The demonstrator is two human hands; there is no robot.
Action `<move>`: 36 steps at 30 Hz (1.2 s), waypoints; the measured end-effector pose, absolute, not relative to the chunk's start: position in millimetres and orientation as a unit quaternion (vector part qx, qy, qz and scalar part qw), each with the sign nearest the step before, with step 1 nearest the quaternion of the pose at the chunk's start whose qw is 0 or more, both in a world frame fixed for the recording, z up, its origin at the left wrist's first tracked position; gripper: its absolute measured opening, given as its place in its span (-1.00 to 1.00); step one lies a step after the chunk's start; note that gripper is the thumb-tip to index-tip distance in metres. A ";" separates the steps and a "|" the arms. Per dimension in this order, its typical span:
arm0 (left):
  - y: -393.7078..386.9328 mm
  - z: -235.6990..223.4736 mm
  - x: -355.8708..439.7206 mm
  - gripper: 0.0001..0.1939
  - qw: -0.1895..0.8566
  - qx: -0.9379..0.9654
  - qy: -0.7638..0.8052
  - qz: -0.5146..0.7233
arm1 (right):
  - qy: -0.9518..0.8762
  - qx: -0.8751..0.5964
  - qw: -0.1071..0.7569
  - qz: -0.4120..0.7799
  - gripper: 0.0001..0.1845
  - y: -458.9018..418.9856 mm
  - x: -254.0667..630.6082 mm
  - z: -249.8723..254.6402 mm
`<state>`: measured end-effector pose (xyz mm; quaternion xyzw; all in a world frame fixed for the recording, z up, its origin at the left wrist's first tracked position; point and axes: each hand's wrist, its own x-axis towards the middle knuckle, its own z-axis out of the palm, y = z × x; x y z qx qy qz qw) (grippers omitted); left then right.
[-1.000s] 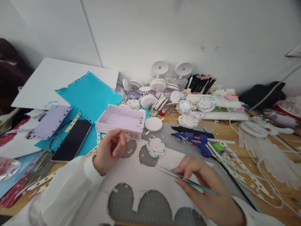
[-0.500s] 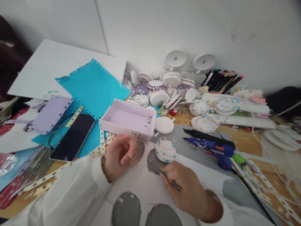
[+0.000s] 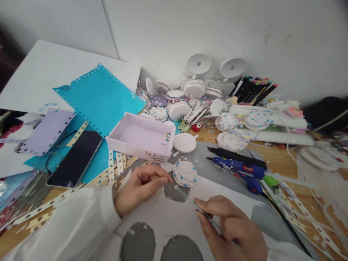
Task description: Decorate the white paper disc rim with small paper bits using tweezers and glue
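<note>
In my right hand [image 3: 231, 224] is a pair of thin metal tweezers [image 3: 189, 197], held between thumb and fingers and pointing up to the left. A tiny pale piece [image 3: 175, 187] shows at their tips, above a round grey patch [image 3: 176, 194] in the white sheet [image 3: 157, 214]. My left hand [image 3: 140, 188] rests on the sheet, fingers loosely bent and apart, its fingertips close to the tweezer tips. Just beyond lies a round white disc [image 3: 185, 172] wound with thread carrying small blue pieces. The pale lilac box [image 3: 133, 150] behind my left hand has a few small bits in one corner.
At right lie a blue glue gun [image 3: 239, 168] and a black cutter knife [image 3: 236, 156]. A phone [image 3: 76, 159] and punched blue paper [image 3: 100, 98] are on the left. Decorated discs [image 3: 231, 139], a plain white disc [image 3: 185, 142] and black markers [image 3: 252, 90] stand toward the wall.
My right hand has shifted right and down, and the tweezers now reach out with a tiny piece at the tips. My left hand's curled fingers have straightened toward them. The view has shifted slightly.
</note>
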<state>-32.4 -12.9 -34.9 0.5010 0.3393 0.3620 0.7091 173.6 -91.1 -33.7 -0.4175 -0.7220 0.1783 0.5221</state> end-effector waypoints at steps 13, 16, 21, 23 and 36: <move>-22.4 -32.0 -29.7 -0.81 0.670 0.572 0.357 0.310 | -0.698 -0.415 0.552 0.189 -0.60 -96.4 168.5 -32.8; -22.5 -32.2 -30.6 -0.84 0.673 0.570 0.353 0.311 | -0.675 -0.414 0.566 0.228 -0.62 -97.4 168.7 -37.1; -22.3 -32.7 -31.4 -0.82 0.682 0.559 0.354 0.311 | -0.664 -0.404 0.584 0.234 -0.65 -97.4 166.5 -41.9; -21.9 -32.9 -31.0 -0.81 0.687 0.554 0.353 0.311 | -0.657 -0.403 0.595 0.226 -0.66 -97.4 165.1 -42.0; -21.2 -31.3 -32.3 -0.70 0.689 0.552 0.351 0.311 | -0.657 -0.371 0.618 0.221 -0.69 -94.7 164.1 -44.5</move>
